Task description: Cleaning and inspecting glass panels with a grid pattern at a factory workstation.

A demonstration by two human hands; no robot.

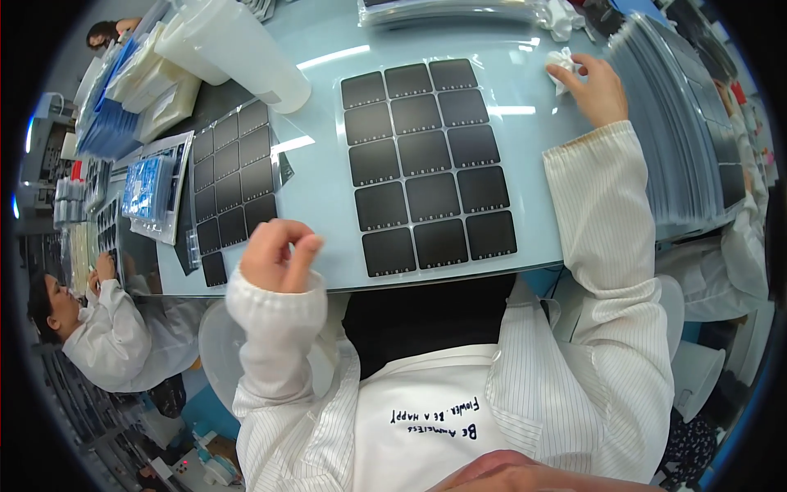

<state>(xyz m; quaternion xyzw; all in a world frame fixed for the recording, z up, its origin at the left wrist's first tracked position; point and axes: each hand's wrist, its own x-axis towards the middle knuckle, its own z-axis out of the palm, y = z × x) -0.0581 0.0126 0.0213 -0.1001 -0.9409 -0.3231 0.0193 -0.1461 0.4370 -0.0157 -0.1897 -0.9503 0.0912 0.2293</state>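
A clear sheet of dark, round-cornered rectangular panels [432, 197] lies flat on the table in front of me. At its far right, my right hand [602, 92] pinches a crumpled white wipe [562, 72] between thumb and fingers. My left hand [283, 252] is raised near the table's front edge, its fingers curled in and no object visible in them. Just beyond it, a second sheet of dark panels [234, 176] lies at the left, its near corner partly behind that hand.
A tall stack of clear-edged sheets [672, 123] stands at the right. A translucent plastic jug [246, 57], pale packets [168, 94] and a blue-filled bag [147, 189] occupy the left. Wrapped sheets [459, 11] lie at the far edge. A co-worker [111, 324] sits at the left.
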